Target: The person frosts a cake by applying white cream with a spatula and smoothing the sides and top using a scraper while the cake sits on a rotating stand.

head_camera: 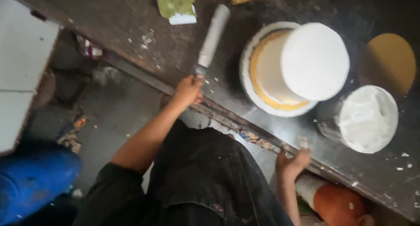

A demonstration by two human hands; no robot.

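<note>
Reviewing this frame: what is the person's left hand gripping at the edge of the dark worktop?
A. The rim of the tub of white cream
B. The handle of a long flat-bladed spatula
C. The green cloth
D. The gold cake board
B: the left hand is closed around the handle of the long spatula, whose pale blade lies on the dark worktop left of the white cake, while the tub of cream sits untouched.
</note>
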